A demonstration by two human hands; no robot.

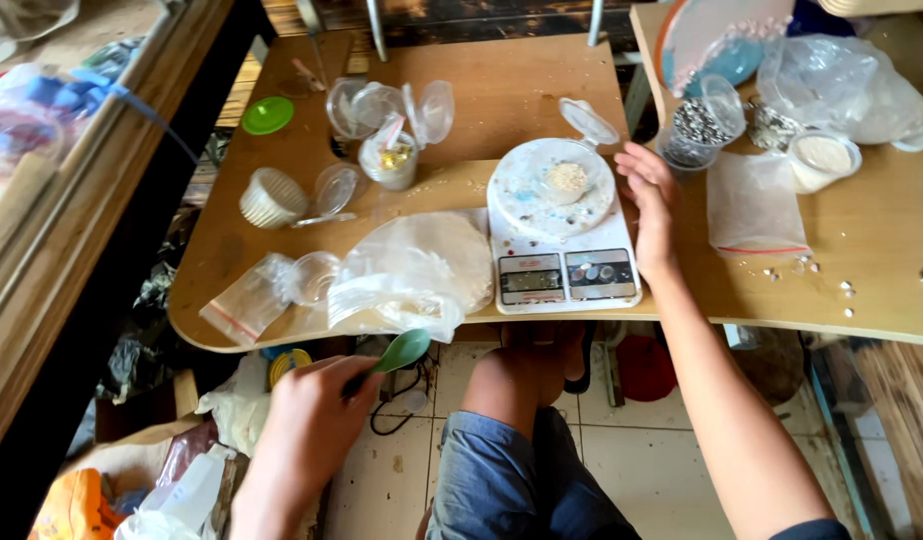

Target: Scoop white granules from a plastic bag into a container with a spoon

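My left hand (307,425) is below the table's front edge, closed around the handle of a green plastic spoon (400,351). My right hand (654,203) rests flat on the table, fingers apart, touching the right side of a white kitchen scale (562,270). On the scale sits a round white plate (527,190) holding a small clear cup of pale beads (567,180). A clear plastic bag of white material (417,270) lies left of the scale.
Several clear lidded cups (382,105), a ribbed cup (272,197), a green lid (269,115) and small zip bags (244,305) lie on the wooden table (502,85). To the right are cups of beads (700,122), plastic bags (752,205) and a white bowl (824,157). My knee (512,380) is under the table.
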